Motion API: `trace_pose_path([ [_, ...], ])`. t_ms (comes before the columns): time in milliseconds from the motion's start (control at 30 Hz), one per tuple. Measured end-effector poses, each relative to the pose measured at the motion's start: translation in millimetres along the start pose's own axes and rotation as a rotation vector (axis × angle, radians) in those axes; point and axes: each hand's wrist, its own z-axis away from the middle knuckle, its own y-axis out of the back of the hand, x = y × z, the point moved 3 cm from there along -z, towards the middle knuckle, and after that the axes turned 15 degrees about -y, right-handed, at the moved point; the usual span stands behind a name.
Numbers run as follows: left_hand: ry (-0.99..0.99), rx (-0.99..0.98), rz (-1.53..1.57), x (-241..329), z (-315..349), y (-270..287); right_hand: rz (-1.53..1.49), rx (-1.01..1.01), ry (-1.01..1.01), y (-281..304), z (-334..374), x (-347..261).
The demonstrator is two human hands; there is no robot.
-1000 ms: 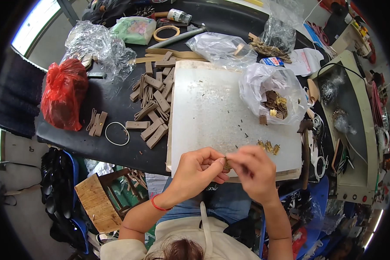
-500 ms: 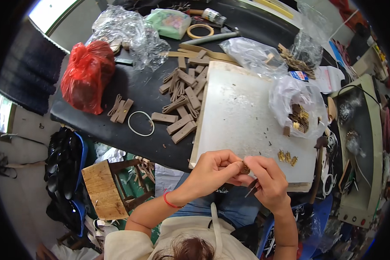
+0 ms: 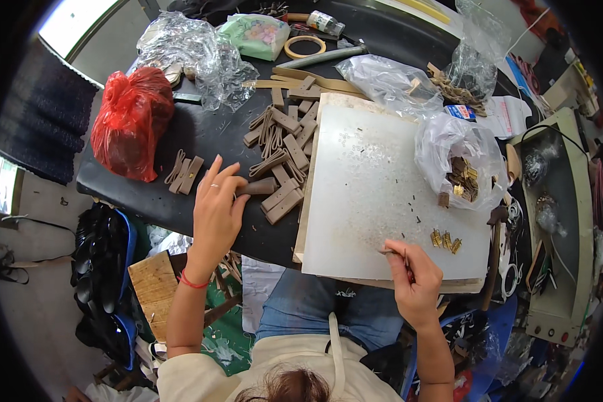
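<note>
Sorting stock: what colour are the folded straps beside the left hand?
Folded straps: greyish brown, clearest in the head view.

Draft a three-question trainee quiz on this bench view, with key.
1. Multiple choice: what does the short row of gold-coloured pieces rest on?
(a) a wooden stool
(b) the white board
(c) a roll of tape

2. True or false: the right hand has a thin object in its grip.

3. Fill in: the hand nearer the pile of brown straps is the person's ____ hand.

Key: 1. b. 2. True. 3. Left; the left hand is at the pile's edge.
</note>
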Motion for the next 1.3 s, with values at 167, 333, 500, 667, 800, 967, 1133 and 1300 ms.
trace_pose_path([
  [167,0.424,0.185,0.903,52,-3,3,-0.274,-0.168,-0.292,-7,10,-1],
  [333,0.607,0.043,1.521,119,-5,-29,-0.433,-0.196,-0.165,-5,2,-26],
  [500,0.505,0.085,1.619,145,-5,-36,-0.366,-0.071,-0.148,3,3,-12],
  [667,0.46,0.081,1.587,150,-5,-37,-0.416,-0.062,-0.288,1,6,-7],
  [800,0.275,0.062,1.403,148,-5,-36,-0.441,-0.159,-0.397,3,5,-9],
  [967,0.243,-0.018,1.352,139,-2,-40,-0.413,-0.141,-0.389,6,-1,-8],
  [1133,0.504,-0.028,1.572,144,-3,-38,-0.68,-0.284,-0.47,0,-4,-1],
  [1300,0.592,-0.167,1.631,142,1,-42,-0.822,-0.314,-0.52,-5,0,-3],
])
